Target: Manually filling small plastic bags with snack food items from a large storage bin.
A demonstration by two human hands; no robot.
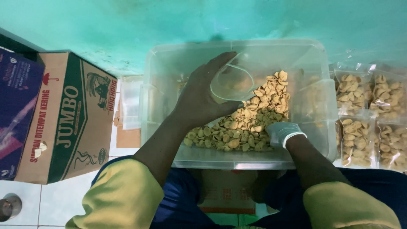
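A: Report the item in hand and its location.

B: A clear cup (232,83) is sitting tilted inside the bin (316,140), above the snacks (250,121), toward the bin's far-middle area. Its mouth is facing right, toward the pile.

A: State of the left hand?

B: The left hand (199,99) is gripping the cup from the left side. The fingers are curling around the cup wall, with the fingertips lying along its upper rim. The hand is bare.

A: State of the right hand?

B: The right hand (282,132) is wearing a white glove and is resting on the near-right edge of the snack pile. It is touching the snacks. The fingers are looking bunched together, but whether they are pinching anything cannot be told.

A: Describe the snacks.

B: They are small, pale yellow, curled chips, lying heaped in a band running from the bin's near-left corner up toward its middle. The rest of the bin floor is showing bare.

A: Describe the bin.

B: It is a clear plastic box with a rim, standing directly in front of the person, against a teal wall (127,25).

A: Surroundings?

B: On the right, several clear bags (369,114) filled with the same snacks are lying in rows just beside the bin. On the left, a brown carton (63,118) with green and red print is lying on the white tiled floor (51,199). A dark purple box (17,106) is touching the carton's left side. A small metal can (9,207) is standing at the lower left corner. Yellow sleeves are covering both upper arms.
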